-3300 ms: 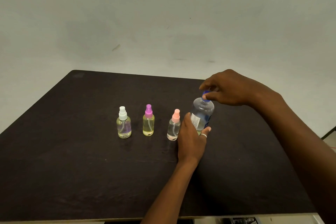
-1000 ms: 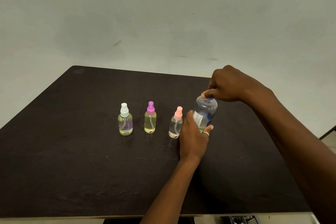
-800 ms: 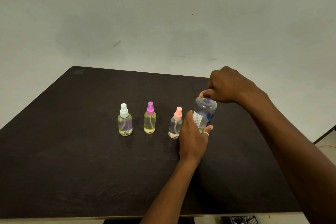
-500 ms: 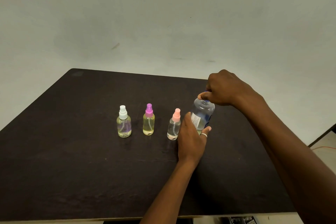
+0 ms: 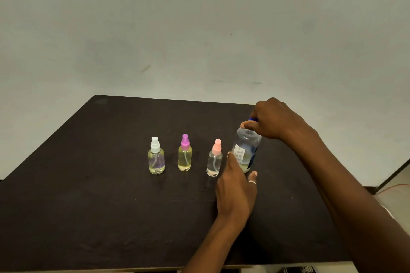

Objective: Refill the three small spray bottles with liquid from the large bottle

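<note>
Where a pale wall (image 5: 199, 17) fills the upper half of the view, a dark table (image 5: 88, 206) spreads below it and carries everything else. Both forearms reach in from the near edge. The right hand (image 5: 273, 119) sits over the top of the big bottle (image 5: 246, 150), knuckles up, its fingers curled down and pinching the cap (image 5: 253, 119) between thumb and forefinger. The left hand (image 5: 236, 188) grips the bottle low down: the thumb lies up the left side beside the label (image 5: 239, 154), one fingertip shows round the right side, and the other fingers are hidden behind the bottle.

The big bottle stands right of centre on the table, leaning slightly to the right. It is clear, and a little pale liquid shows near its base. To its left the three sprayers stand upright in a row, all capped and apart from one another. The pink sprayer (image 5: 214, 159) is just beside the left thumb and holds clear liquid low down. The purple sprayer (image 5: 184, 155) is in the middle, mostly full of yellowish liquid. The white sprayer (image 5: 156, 157), the widest, is at the far left, also yellowish.

Only a sliver of the cap shows above the right thumb – it is blue. Smallest of all is a ring (image 5: 252, 182) on the left finger that wraps the bottle's right side
</note>
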Demonstrator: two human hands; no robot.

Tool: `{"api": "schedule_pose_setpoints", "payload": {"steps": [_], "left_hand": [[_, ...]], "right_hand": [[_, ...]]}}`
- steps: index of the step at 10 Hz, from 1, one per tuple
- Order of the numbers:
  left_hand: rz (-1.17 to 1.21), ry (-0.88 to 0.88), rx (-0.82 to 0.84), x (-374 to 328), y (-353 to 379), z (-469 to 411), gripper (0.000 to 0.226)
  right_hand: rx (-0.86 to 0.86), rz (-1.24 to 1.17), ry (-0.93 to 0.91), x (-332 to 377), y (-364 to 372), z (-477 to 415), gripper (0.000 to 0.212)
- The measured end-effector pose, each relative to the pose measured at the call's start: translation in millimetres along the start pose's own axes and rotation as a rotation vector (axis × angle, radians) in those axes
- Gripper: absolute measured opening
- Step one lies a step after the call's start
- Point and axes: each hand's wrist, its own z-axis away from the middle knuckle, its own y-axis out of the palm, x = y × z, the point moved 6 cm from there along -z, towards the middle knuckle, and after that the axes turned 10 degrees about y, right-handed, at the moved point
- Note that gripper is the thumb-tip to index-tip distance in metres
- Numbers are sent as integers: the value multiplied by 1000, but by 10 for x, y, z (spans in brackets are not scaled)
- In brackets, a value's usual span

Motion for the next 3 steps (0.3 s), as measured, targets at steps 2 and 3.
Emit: {"api": "schedule_pose_setpoints", "payload": {"steps": [2,3], "left_hand": [[-266,205,-39,-351,-580,117,31],[-296,255,-119,-322,-791,117,28]], "right_hand": [[8,-22,39,-7,7,95,48],[-46,33,80,-27,-53,170,59]]}}
